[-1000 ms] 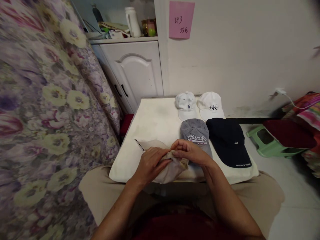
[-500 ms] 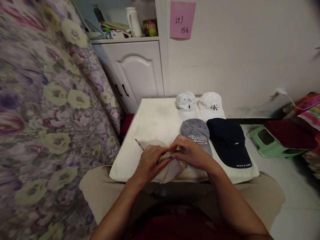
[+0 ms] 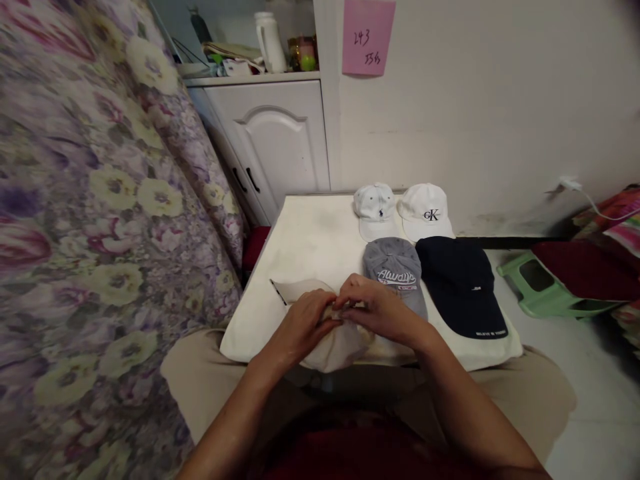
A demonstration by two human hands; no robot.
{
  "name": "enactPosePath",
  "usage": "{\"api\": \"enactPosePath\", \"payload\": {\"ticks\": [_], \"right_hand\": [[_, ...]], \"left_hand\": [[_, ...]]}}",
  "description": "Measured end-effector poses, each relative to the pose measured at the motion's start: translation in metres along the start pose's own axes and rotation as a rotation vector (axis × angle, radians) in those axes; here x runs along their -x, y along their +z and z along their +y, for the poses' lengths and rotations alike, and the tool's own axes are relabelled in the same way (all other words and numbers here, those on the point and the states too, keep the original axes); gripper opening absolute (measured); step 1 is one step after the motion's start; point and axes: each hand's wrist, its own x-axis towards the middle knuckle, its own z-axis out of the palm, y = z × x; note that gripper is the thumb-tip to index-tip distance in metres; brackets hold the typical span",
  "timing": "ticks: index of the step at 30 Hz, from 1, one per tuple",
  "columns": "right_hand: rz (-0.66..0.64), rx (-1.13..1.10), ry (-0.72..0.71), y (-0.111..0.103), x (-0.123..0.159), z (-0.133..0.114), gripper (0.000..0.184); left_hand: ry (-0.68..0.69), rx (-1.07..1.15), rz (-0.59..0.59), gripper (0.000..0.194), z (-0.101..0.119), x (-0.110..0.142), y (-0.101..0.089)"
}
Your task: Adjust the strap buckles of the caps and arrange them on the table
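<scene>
A cream baseball cap (image 3: 336, 348) lies at the table's near edge, its brim pointing left. My left hand (image 3: 309, 321) is closed on the cap's edge, thumb and fingers pinching it. My right hand (image 3: 376, 308) pinches the same part from the other side, fingertips close to the left ones. The detail between the fingertips is too small and covered to make out. Just beyond my right hand lies a grey cap (image 3: 393, 257) with white lettering, partly hidden by that hand. To its right is a navy cap (image 3: 457, 283).
At the table's back are a pale blue cap (image 3: 375, 205) and a white cap (image 3: 425, 207) with dark letters. They rest on the cream-covered table (image 3: 313, 230). A flowered curtain (image 3: 115, 233) hangs at left; a green stool (image 3: 545, 283) stands at right.
Both hands stay on the cream cap, with only small finger movements. The cap's crown has shifted slightly toward me. The whole view has moved a little.
</scene>
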Motion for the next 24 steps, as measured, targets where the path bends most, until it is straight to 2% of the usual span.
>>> {"api": "enactPosePath", "payload": {"ticks": [4,7,10,12,14,17,22,24], "right_hand": [[0.008,-0.066,0.052,-0.003,0.001,0.006,0.021],[-0.041,-0.176,0.099,-0.005,0.001,0.015,0.02],[-0.113,-0.473,0.172,-0.002,0.0,0.026,0.017],[-0.153,-0.683,0.231,0.001,-0.001,0.032,0.022],[-0.182,-0.802,0.264,0.004,-0.002,0.036,0.027],[-0.208,-0.857,0.287,0.006,-0.004,0.039,0.031],[-0.191,-0.929,0.293,0.003,-0.005,0.039,0.032],[-0.193,-0.953,0.295,0.002,-0.005,0.038,0.032]], "left_hand": [[-0.024,0.043,-0.025,0.027,0.0,-0.001,-0.003],[-0.065,0.086,-0.051,0.031,0.0,-0.002,-0.006],[-0.086,0.116,-0.061,0.03,0.001,-0.003,-0.007],[-0.079,0.127,-0.055,0.03,0.001,-0.003,-0.008],[-0.068,0.131,-0.046,0.029,0.001,-0.003,-0.008],[-0.046,0.132,-0.033,0.029,0.0,-0.003,-0.008],[0.102,0.054,0.037,0.04,0.002,-0.001,-0.008],[0.124,0.015,0.067,0.038,0.003,0.001,-0.006]]}}
